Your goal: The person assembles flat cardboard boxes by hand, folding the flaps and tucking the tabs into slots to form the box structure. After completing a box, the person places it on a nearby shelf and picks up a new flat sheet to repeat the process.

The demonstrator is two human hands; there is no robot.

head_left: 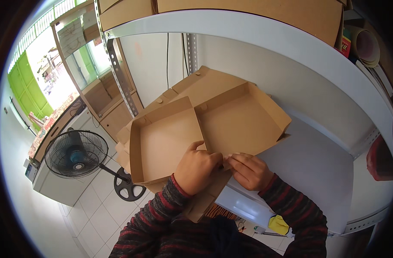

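A brown cardboard box (pixel 167 142), folded partly into shape, lies opened out before me. Its left half has raised walls on several sides. The right half (pixel 239 116) has walls along its far and right sides, with a loose flap at the right corner. My left hand (pixel 198 168) is closed on the near edge by the middle fold, thumb raised. Close beside it, my right hand (pixel 249 171) pinches the same near edge, fingertips together. The fingers cover the bit of cardboard between them. Flat cardboard sheets (pixel 194 81) lie under the box.
A grey-white shelf board (pixel 310 159) extends to the right beneath the cardboard. Above, a white shelf beam (pixel 248 26) carries cardboard boxes. A black standing fan (pixel 76 154) is at the left, near a glass cabinet (pixel 91 64). Something yellow (pixel 278 224) shows below the right forearm.
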